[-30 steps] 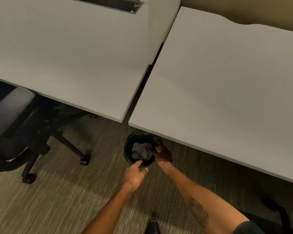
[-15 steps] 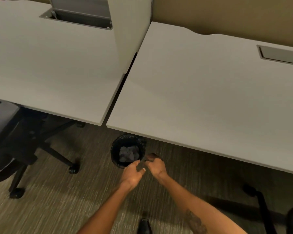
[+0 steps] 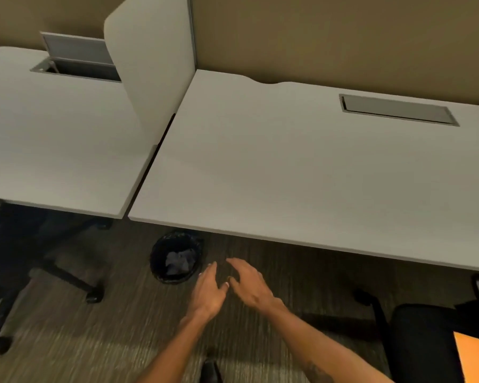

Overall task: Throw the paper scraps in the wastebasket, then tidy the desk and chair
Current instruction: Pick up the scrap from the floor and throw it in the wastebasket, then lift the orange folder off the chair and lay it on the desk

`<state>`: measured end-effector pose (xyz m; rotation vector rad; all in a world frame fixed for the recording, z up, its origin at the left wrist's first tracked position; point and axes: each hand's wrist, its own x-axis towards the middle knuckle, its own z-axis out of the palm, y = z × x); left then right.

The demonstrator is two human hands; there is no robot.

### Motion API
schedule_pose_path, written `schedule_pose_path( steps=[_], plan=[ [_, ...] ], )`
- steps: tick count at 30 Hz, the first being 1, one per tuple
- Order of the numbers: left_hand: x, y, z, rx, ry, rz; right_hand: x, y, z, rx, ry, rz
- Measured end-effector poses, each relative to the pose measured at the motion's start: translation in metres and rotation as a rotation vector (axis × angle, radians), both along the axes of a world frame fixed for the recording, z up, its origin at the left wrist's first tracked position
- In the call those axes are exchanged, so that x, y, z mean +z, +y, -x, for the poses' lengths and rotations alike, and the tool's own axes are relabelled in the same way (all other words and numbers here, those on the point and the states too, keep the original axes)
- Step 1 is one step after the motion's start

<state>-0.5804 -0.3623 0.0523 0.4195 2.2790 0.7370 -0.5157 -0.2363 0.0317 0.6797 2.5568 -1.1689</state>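
Wastebasket [image 3: 156, 262] mouth open fr. above; desk [image 3: 288, 175] edge overhangs far rim; 1 chair [image 3: 421, 344] blocks R.

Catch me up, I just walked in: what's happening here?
A person stands over a black wastebasket on the carpet at the front edge of the desk. Crumpled paper lies inside it. The left hand and right hand hover open just beside it, holding nothing. A black chair at right stands out from the desk.

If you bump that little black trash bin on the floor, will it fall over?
Probably fairly easily: the wastebasket looks small and holds only crumpled paper, so it is likely light. The carpet may grip its base, so a high push might tip it rather than slide it.
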Motion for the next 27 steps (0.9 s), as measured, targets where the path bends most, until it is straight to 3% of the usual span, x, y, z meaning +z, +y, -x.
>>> schedule_pose_path(
  steps=[6,16,27],
  plan=[
    [0.026,0.023,-0.049,-0.167,0.190,0.107,0.028,0.025,-0.058,0.123,0.050,-0.178],
    [0.082,0.082,-0.126,-0.337,0.460,0.170,0.068,0.073,-0.145,0.083,0.174,-0.381],
    [0.106,0.144,-0.204,-0.503,0.500,0.116,0.090,0.124,-0.249,-0.089,0.151,-0.498]
  ],
)
